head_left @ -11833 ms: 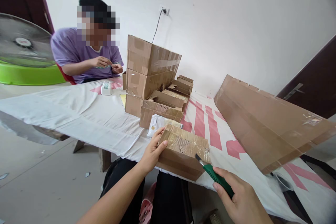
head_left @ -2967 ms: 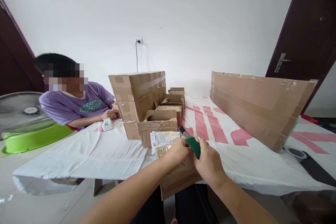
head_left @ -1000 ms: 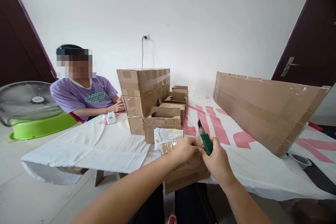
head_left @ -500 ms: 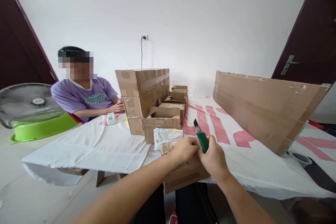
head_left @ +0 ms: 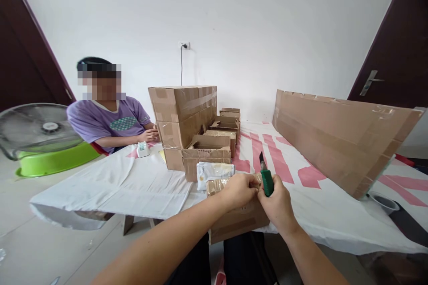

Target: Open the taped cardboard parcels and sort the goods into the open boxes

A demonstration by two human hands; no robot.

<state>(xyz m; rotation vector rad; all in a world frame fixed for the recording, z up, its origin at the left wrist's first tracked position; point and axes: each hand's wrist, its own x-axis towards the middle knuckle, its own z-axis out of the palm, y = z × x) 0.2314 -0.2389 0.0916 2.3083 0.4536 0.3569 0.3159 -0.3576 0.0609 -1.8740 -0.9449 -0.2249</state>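
"What fills most of the space?"

"The white-covered desk (head_left: 110, 187), then the stacked cartons (head_left: 187, 116) on it. The small box (head_left: 234, 229) being handled is at the desk's near edge, above the person's legs (head_left: 240, 258), just beside a white packet (head_left: 214, 174)."

"And the hands?"

"The left hand (head_left: 240, 189) rests at the box's top with its fingers curled in; whether they pinch anything can't be told. The right hand (head_left: 280, 202) has its fingers closed round the green cutter (head_left: 267, 182)."

"So which step is it?"

"Probably fingertip work at the box's top edge rather than cutting, since the blade (head_left: 261, 160) points upward, off the cardboard."

"The next move calls for what?"

"A steady box, most likely, and that blade clear of the left fingers."
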